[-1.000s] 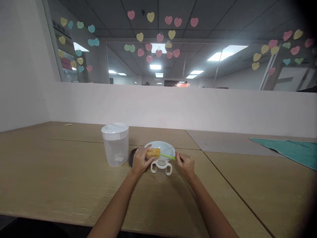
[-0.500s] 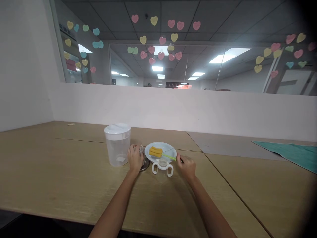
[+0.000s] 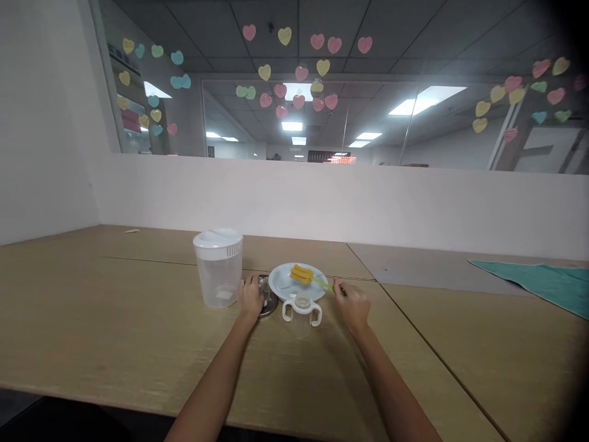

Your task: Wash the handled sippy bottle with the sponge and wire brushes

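Note:
My right hand (image 3: 353, 305) is closed round the green handle of a yellow sponge brush (image 3: 302, 274). The sponge head is over the white plate (image 3: 279, 290); whether it touches the plate I cannot tell. My left hand (image 3: 251, 298) curls against the side of a clear glass-like vessel (image 3: 265, 286), which sits at a dark round base (image 3: 269, 308) left of the plate. Its fingertips are partly hidden. In front of the plate, between my hands, stands a clear cup with a white two-handled collar (image 3: 302, 306).
A tall translucent pitcher with a white lid (image 3: 219, 270) stands just left of my left hand. A teal cloth (image 3: 540, 282) lies at the far right of the wooden table (image 3: 138, 344). Behind the table runs a white wall (image 3: 294, 199) below a window.
The sponge brush has shifted right and slightly up over the plate, as my right hand drew right. My left hand has moved slightly, its fingers lower on the clear vessel.

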Demonstrator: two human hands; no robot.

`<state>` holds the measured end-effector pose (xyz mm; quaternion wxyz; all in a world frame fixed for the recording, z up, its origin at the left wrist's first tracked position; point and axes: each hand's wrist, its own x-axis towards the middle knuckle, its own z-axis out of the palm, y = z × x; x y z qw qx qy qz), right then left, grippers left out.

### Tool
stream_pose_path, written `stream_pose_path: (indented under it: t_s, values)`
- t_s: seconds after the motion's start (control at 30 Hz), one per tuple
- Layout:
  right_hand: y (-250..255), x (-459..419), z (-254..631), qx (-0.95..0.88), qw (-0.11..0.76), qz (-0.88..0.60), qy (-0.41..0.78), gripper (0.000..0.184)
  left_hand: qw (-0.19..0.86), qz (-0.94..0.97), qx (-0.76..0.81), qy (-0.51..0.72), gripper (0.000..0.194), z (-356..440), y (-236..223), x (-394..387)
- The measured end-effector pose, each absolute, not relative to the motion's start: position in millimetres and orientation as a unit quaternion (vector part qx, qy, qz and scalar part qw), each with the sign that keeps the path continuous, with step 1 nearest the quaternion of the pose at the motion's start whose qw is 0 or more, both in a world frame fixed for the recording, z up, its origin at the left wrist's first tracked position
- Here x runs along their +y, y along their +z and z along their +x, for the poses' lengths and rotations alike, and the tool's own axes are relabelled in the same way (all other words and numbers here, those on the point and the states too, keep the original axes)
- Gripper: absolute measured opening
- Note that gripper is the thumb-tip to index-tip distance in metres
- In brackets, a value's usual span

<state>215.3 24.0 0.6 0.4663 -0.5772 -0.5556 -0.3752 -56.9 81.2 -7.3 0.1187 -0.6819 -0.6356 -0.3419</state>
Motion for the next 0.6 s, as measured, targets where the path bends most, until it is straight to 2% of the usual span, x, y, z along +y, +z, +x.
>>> stream_pose_path:
  t_s: [0.23,0.4,0.6]
  values:
    - [5,21,218,-0.572,0.455,-0.549,-0.405,0.047,0.113,-0.677,-0.645,-0.335,0.051,-57,-9,83]
    - [6,21,220,-0.611,0.415,-0.533,-0.413,0.047,0.112,-0.677,-0.644,-0.339,0.055,-57,-13,86]
    - [-1,26,215,-0.661,0.384,-0.529,-0.368,0.054,0.123,-0.693,-0.601,-0.379,0.045,-51,-1,79]
